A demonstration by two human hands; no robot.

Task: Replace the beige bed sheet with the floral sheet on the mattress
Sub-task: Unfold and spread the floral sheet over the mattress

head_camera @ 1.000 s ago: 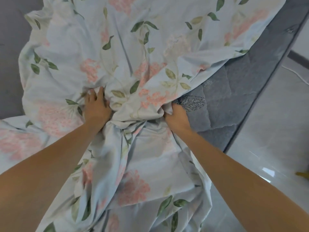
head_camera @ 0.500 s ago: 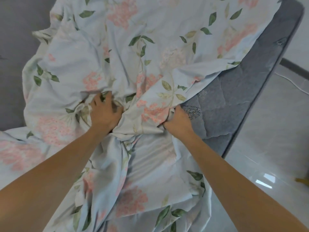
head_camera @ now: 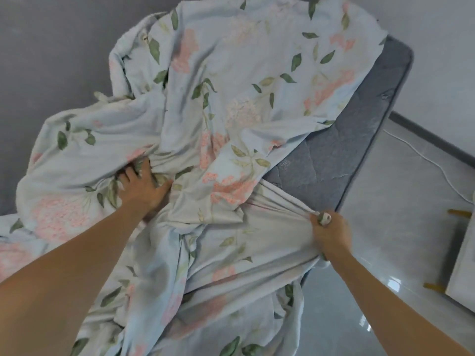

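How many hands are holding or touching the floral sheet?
2. The left hand presses the floral sheet mid-bed; the right hand grips its bunched edge beside the mattress edge.

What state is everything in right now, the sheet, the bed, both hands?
Floral sheet: rumpled, bunched in folds, only partly over the mattress.
Mattress: grey, its right side and far corner bare.
Left hand: fingers spread, pressing the sheet down.
Right hand: gripping a gathered fistful of sheet, pulled taut at the mattress edge.

Floor (head_camera: 401, 201): pale glossy tile, reflecting light. White cord (head_camera: 437, 168) lies across it. Grey baseboard (head_camera: 431, 134) meets light wall (head_camera: 442, 47) — white furniture edge (head_camera: 462, 265) at right.
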